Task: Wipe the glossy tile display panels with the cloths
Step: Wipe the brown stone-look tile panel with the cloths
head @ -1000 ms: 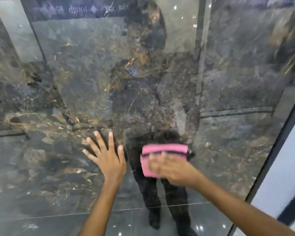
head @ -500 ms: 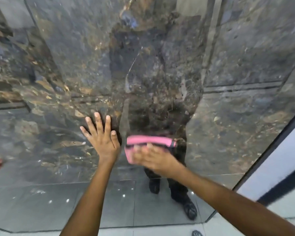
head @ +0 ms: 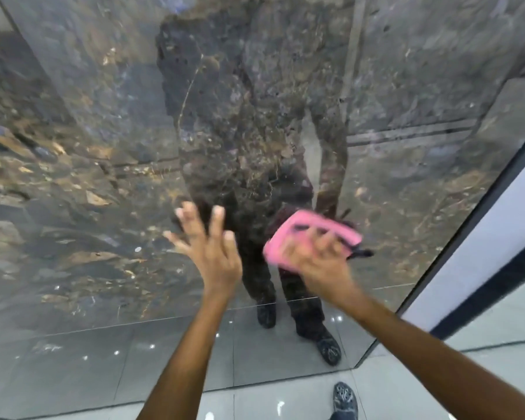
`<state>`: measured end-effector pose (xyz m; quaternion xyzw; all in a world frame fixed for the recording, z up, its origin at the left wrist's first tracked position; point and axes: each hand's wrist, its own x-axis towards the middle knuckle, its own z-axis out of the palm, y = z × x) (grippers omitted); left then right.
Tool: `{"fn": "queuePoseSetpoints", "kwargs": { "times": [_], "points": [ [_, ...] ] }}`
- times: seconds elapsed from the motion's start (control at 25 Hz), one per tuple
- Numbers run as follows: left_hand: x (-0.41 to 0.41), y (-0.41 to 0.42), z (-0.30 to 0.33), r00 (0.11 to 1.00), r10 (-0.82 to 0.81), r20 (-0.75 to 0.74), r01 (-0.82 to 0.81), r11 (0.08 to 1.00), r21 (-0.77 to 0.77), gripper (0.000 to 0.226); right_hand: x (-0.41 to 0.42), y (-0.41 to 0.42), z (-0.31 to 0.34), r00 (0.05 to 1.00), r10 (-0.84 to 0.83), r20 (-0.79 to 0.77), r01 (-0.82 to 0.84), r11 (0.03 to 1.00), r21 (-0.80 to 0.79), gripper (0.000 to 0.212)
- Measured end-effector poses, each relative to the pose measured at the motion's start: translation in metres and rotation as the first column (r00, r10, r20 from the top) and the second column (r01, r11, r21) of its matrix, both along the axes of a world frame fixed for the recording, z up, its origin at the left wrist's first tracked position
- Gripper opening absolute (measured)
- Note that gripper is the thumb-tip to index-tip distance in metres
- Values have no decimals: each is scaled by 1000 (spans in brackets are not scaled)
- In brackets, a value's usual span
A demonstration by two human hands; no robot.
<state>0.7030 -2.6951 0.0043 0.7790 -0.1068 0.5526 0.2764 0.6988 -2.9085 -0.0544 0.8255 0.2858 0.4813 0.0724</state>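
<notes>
A tall glossy dark marble tile panel (head: 109, 153) fills the view and mirrors a standing person. My right hand (head: 319, 262) presses a folded pink cloth (head: 312, 234) flat against the panel's lower middle, fingers spread over it; the cloth is tilted, and both it and the hand are blurred by motion. My left hand (head: 209, 247) is just left of the cloth with its fingers spread wide at the panel; whether it touches the surface is not plain.
A dark frame strip (head: 479, 216) ends the panel on the right, with a white panel (head: 497, 237) beyond it. Grey floor tiles (head: 285, 401) lie below the panel's bottom edge. My dark shoe (head: 344, 397) stands on them near the right corner.
The view has tipped further down, so the floor and my shoe show. The right hand has swept the cloth to the right and tilted it. The left hand stays beside it.
</notes>
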Motion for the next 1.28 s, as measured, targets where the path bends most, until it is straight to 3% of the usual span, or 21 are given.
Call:
{"fn": "queuePoseSetpoints", "kwargs": {
  "times": [0.04, 0.08, 0.12, 0.24, 0.32, 0.36, 0.4, 0.44, 0.48, 0.52, 0.56, 0.6, 0.64, 0.72, 0.88, 0.92, 1.04, 1.08, 1.12, 1.2, 1.28],
  "points": [
    [-2, -15, -11, 999, -48, 9, 47, 991, 127, 50, -7, 3, -41, 995, 56, -77, -78, 948, -308, 72],
    [0, -24, -19, 998, -67, -3, 66, 973, 223, 50, -14, -5, -68, 984, 82, -159, -152, 854, -497, 69],
    [6, -28, -24, 999, -44, -13, 46, 959, 280, 52, -16, -26, -78, 968, 99, -231, -216, 797, -564, 65],
    [24, -28, -35, 990, 117, 84, -139, 930, 340, 55, -15, -87, -32, 951, 125, -282, -223, 911, -348, 59],
    [30, -28, -39, 981, 148, 126, -183, 920, 347, 56, -11, -121, 22, 993, 67, -101, -67, 998, 0, 49],
    [31, -29, -40, 979, 144, 147, -187, 918, 349, 56, -9, -129, 44, 1000, -4, -30, 12, 960, 280, 51],
    [30, -29, -40, 977, 136, 162, -185, 921, 343, 55, -5, -125, 54, 997, -77, 1, 61, 803, 592, 62],
    [30, -30, -41, 977, 132, 170, -183, 925, 334, 55, -4, -104, 56, 993, -114, -24, 79, 505, 859, 72],
    [30, -30, -40, 977, 130, 170, -181, 927, 328, 55, -7, -72, 47, 990, -100, -96, 110, 152, 982, 77],
    [31, -31, -39, 976, 135, 168, -184, 926, 329, 55, -15, -34, 29, 985, -10, -174, 170, -178, 969, 79],
    [31, -31, -38, 976, 144, 164, -193, 923, 334, 55, -26, 6, 10, 966, 145, -214, 255, -413, 874, 81],
    [31, -30, -38, 975, 155, 162, -202, 919, 338, 55, -38, 39, -5, 936, 284, -207, 335, -549, 766, 81],
    [30, -29, -39, 974, 158, 164, -206, 917, 342, 55, -45, 56, -23, 906, 379, -188, 397, -606, 689, 80],
    [29, -26, -43, 972, 153, 176, -208, 912, 354, 55, -43, 26, -29, 908, 349, -232, 404, -581, 707, 73],
    [29, -29, -40, 972, 143, 187, -200, 921, 335, 55, -7, -114, -25, 934, -89, -347, 283, -410, 867, 69],
    [30, -31, -39, 969, 145, 201, -208, 918, 337, 55, 0, -129, -41, 931, -104, -349, 270, -449, 852, 69],
    [31, -31, -41, 968, 140, 210, -207, 917, 342, 55, -2, -59, -70, 886, 96, -454, 385, -700, 602, 69],
    [31, -31, -42, 967, 143, 211, -210, 916, 343, 55, -10, -16, -77, 877, 212, -431, 434, -732, 525, 72],
    [31, -30, -43, 967, 147, 209, -213, 915, 342, 55, -20, 28, -81, 857, 341, -385, 500, -729, 467, 77],
    [30, -28, -44, 966, 142, 217, -211, 917, 338, 55, -36, 66, -94, 784, 486, -386, 620, -602, 503, 81],
    [30, -28, -42, 963, 144, 226, -218, 912, 347, 56, -36, 5, -95, 765, 376, -522, 643, -493, 586, 75]
  ]
}}
